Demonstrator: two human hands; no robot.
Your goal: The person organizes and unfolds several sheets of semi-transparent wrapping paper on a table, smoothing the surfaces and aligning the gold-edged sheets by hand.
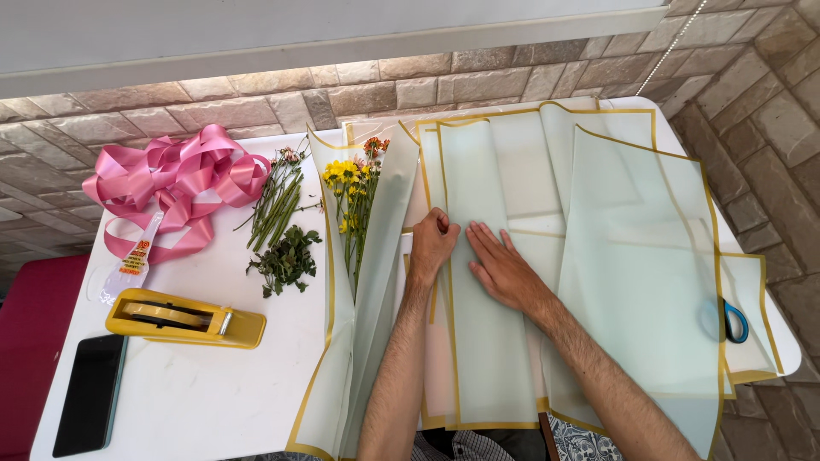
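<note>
1. Two hands work on pale green sheets with gold edges, which cover the right half of the white surface.
2. Left hand is closed, pinching a sheet's edge; right hand lies flat and open on a sheet, just beside it.
3. Yellow flowers lie inside a folded sheet.
4. On the left of the surface: pink ribbon, cut stems, tape dispenser, phone.
5. Blue scissors handle shows at the right.
6. Stone tiles cover the floor around.
</note>
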